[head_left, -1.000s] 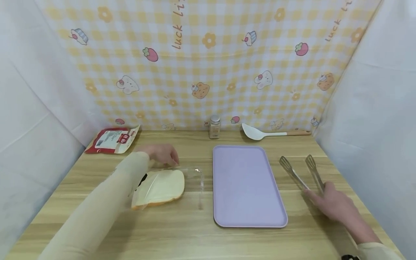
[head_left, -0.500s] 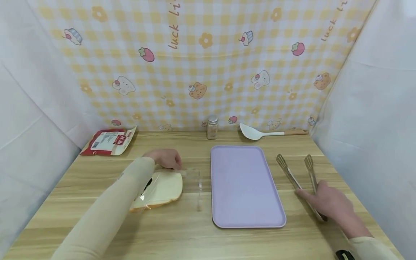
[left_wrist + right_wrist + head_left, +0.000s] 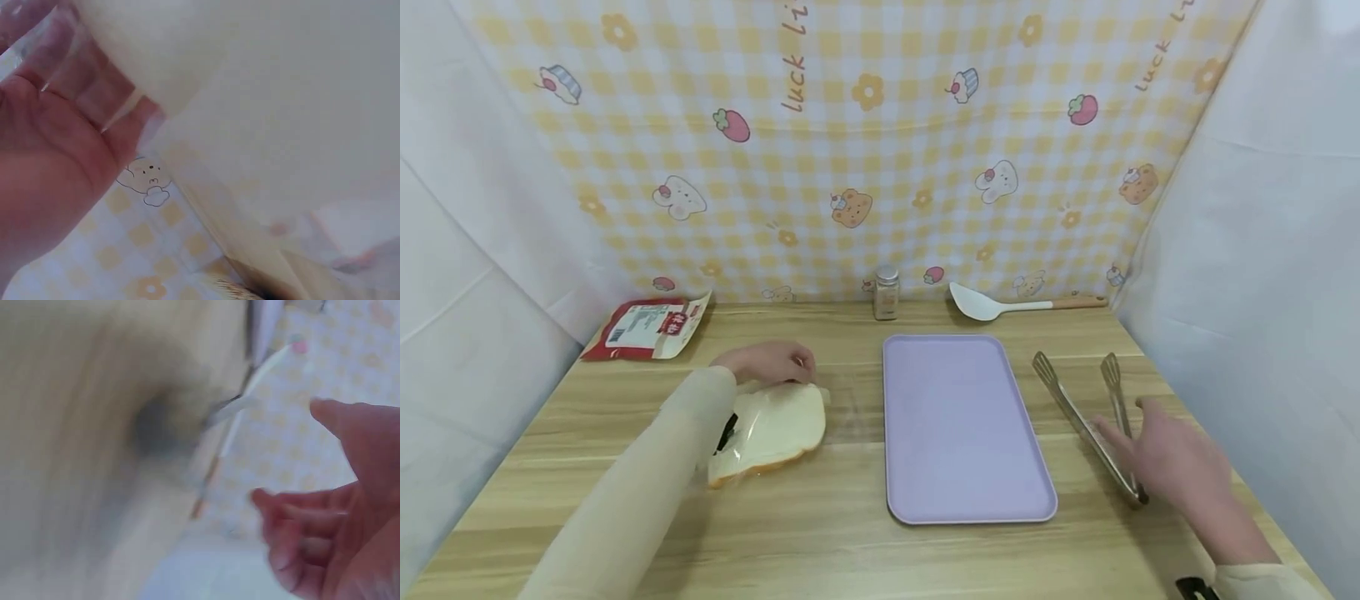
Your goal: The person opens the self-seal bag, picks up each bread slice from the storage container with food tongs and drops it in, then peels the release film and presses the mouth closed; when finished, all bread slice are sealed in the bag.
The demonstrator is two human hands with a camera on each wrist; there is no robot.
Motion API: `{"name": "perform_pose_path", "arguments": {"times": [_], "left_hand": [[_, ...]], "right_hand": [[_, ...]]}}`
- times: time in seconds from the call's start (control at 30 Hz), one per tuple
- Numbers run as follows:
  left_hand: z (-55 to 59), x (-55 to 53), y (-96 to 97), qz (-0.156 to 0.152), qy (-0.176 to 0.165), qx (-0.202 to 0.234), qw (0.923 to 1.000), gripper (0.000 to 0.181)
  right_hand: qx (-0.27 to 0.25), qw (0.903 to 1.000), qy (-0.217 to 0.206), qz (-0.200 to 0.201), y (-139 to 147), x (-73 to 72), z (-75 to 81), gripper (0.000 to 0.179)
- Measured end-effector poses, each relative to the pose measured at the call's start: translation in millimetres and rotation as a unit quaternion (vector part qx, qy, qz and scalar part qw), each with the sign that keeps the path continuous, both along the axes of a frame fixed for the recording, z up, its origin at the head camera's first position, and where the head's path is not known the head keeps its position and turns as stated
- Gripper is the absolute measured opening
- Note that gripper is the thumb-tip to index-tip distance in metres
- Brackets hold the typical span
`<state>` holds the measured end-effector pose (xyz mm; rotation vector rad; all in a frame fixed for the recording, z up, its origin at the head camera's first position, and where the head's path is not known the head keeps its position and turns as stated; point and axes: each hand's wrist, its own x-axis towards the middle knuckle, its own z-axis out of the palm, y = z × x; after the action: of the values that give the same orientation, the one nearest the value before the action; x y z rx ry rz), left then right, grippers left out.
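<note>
A slice of bread (image 3: 782, 423) lies at the left of the table inside a clear plastic bag (image 3: 737, 454). At the bag's far edge, my left hand (image 3: 767, 363) pinches the film with curled fingers. In the left wrist view the fingers (image 3: 94, 94) show through clear film beside the pale bread (image 3: 262, 106). On the right, metal tongs (image 3: 1073, 412) lie spread on the table. My right hand (image 3: 1180, 458) hovers over their hinge end, holding nothing. Its thumb stands apart from loosely bent fingers in the right wrist view.
A lilac tray (image 3: 967, 433) stands mid-table between the bread and the tongs. Along the back lie a red-and-white packet (image 3: 647, 327), a small glass jar (image 3: 886, 293) and a white spatula (image 3: 992, 307) with a wooden handle. A checked cloth (image 3: 865, 142) hangs behind.
My right hand has let go of the tongs and lifted off them. The bag's loose end no longer stretches toward the tray. My left hand has shifted slightly left.
</note>
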<state>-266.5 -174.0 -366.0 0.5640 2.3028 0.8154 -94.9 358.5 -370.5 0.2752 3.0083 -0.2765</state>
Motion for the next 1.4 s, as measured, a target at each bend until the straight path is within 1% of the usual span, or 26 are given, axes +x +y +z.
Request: {"name": "perform_pose_path", "arguments": {"times": [0.07,0.13,0.23,0.27,0.3,0.37,0.47,0.57,0.67,0.7,0.77,0.83,0.87,0.97,1.03,1.07,1.1,1.17,1.23,1.33,1.4], "left_hand": [[2.4,2.1,-7.6,0.017,0.004,0.025,0.9995,0.019],[4.9,3.6,-14.6,0.035,0.006,0.052,0.9980,0.022],[9.2,4.9,-22.3,0.055,0.026,0.086,0.9945,0.027],[10.8,5.2,-23.9,0.063,0.032,0.099,0.9926,0.028],[11.9,5.3,-24.9,0.074,0.040,0.109,0.9905,0.028],[13.6,6.0,-25.7,0.095,0.061,0.124,0.9858,0.028],[13.4,8.5,-24.9,0.134,0.088,0.131,0.9783,0.031],[11.4,12.4,-22.8,0.168,0.108,0.137,0.9702,0.037],[10.4,17.1,-21.1,0.193,0.125,0.156,0.9605,0.039],[10.4,18.7,-20.7,0.203,0.129,0.162,0.9569,0.040],[10.7,22.1,-19.9,0.224,0.142,0.171,0.9488,0.041],[11.3,25.2,-19.6,0.247,0.149,0.186,0.9393,0.039],[11.9,27.0,-19.2,0.261,0.153,0.192,0.9338,0.038],[13.7,32.6,-17.0,0.294,0.165,0.216,0.9163,0.034],[15.6,37.0,-14.0,0.313,0.172,0.234,0.9042,0.032],[16.6,38.9,-12.0,0.321,0.175,0.243,0.8985,0.030],[17.2,40.4,-10.0,0.328,0.177,0.253,0.8929,0.030],[18.2,43.6,-5.6,0.340,0.184,0.269,0.8819,0.028],[18.7,46.6,-2.4,0.352,0.191,0.280,0.8726,0.027],[19.0,52.6,1.2,0.371,0.198,0.297,0.8574,0.026],[19.6,57.3,3.3,0.386,0.201,0.313,0.8443,0.024]], "right_hand": [[0.005,0.9981,0.058,0.020,-19,3.8,6.8,0.091],[-0.006,0.9918,0.116,0.054,-44,6.0,10.5,0.071],[-0.046,0.9756,0.187,0.106,-86,6.2,11.4,0.046],[-0.062,0.9694,0.202,0.125,-100,5.4,10.9,0.041],[-0.084,0.9651,0.206,0.138,-114,4.7,10.9,0.037],[-0.133,0.9587,0.196,0.157,-142,2.0,11.6,0.033],[-0.219,0.9466,0.145,0.187,-182,-2.8,10.9,0.029],[-0.293,0.9260,0.078,0.224,-218,-9.5,4.2,0.034],[-0.335,0.9084,0.018,0.250,-244,-18.8,-5.4,0.047],[-0.350,0.9031,0.002,0.249,-251,-22.4,-8.1,0.050],[-0.385,0.8928,-0.018,0.233,-262,-29.8,-12.5,0.052],[-0.425,0.8818,-0.019,0.204,-272,-36.6,-15.1,0.048],[-0.448,0.8743,-0.016,0.187,-275,-39.5,-15.4,0.046],[-0.500,0.8540,0.014,0.142,-285,-47.6,-15.3,0.038],[-0.523,0.8430,0.048,0.118,-289,-52.1,-14.3,0.033],[-0.535,0.8360,0.063,0.105,-291,-54.2,-13.7,0.032],[-0.543,0.8305,0.079,0.096,-292,-56.3,-13.1,0.030],[-0.555,0.8226,0.098,0.079,-294,-60.1,-11.7,0.034],[-0.564,0.8161,0.105,0.068,-296,-63.6,-10.1,0.043],[-0.581,0.8052,0.100,0.066,-298,-68.8,-7.2,0.055],[-0.591,0.7977,0.099,0.069,-300,-71.3,-4.9,0.056]]}}
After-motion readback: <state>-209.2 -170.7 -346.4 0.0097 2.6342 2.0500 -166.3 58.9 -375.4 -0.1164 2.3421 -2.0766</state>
